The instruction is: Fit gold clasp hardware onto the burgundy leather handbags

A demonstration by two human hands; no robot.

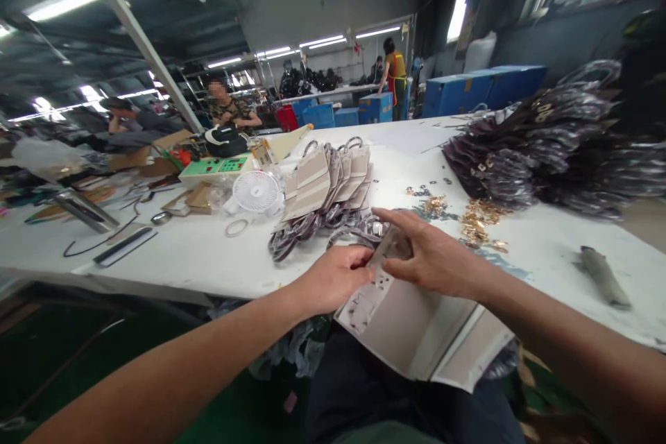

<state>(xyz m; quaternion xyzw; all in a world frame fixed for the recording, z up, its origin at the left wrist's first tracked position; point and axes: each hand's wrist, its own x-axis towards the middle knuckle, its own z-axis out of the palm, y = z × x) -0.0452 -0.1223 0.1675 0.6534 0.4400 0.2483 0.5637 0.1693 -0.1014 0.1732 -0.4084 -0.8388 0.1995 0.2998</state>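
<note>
A beige bag panel [416, 322] lies tilted over my lap at the table's front edge, with small holes and marks along its upper left strip. My left hand [338, 279] is closed on that strip, thumb on top and fingers curled at the edge. Over the panel's upper end is my right hand [429, 253], index finger and thumb spread wide apart, the thumb touching the panel. A small shiny metal piece [379, 227] shows near the right index fingertip; what it belongs to is unclear. Just beyond stands a stack of similar beige bag pieces [330, 180] with dark, plastic-wrapped handles.
Gold metal fittings [479, 222] lie in piles on the white table [218, 260]. A large heap of dark wrapped bag pieces [535, 139] is at right, near a grey roll [604, 276]. A white fan [257, 191] stands left. Co-workers and blue bins [455, 94] are farther back.
</note>
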